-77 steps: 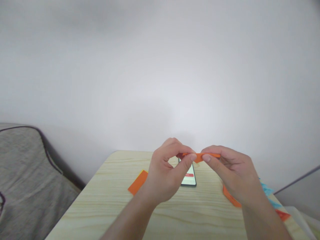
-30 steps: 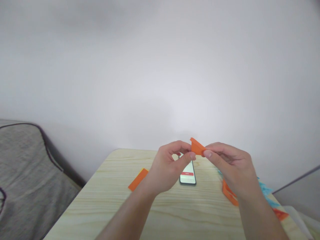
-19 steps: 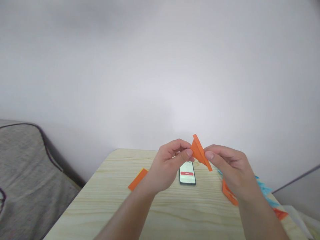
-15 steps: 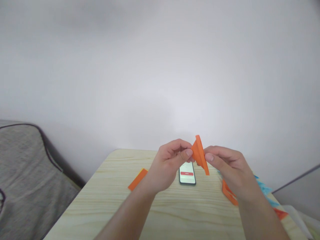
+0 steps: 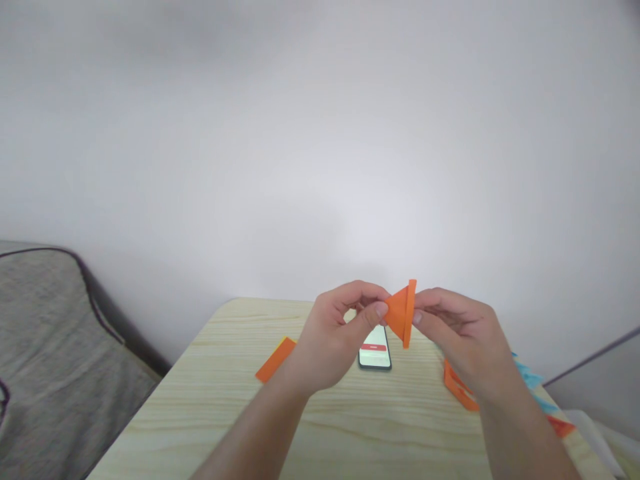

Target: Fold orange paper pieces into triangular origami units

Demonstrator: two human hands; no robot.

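Observation:
Both of my hands pinch one small folded orange paper piece (image 5: 401,312), held in the air above the wooden table (image 5: 310,427). The piece is a triangle with a narrow flap standing upright along its right side. My left hand (image 5: 336,337) grips its left tip between thumb and forefinger. My right hand (image 5: 457,330) grips the right edge, fingers closed. A phone (image 5: 375,355) with a lit screen lies on the table just below and behind the paper.
An orange paper strip (image 5: 276,359) lies left of the phone. More orange folded pieces (image 5: 459,389) and blue ones (image 5: 531,381) lie at the table's right edge, partly behind my right wrist. A grey cushioned seat (image 5: 50,360) stands at the left; a white wall is behind.
The orange paper went from a flat horizontal strip to a folded triangle, then turned until its flap stands upright. Both hands kept their pinch and stayed in about the same place.

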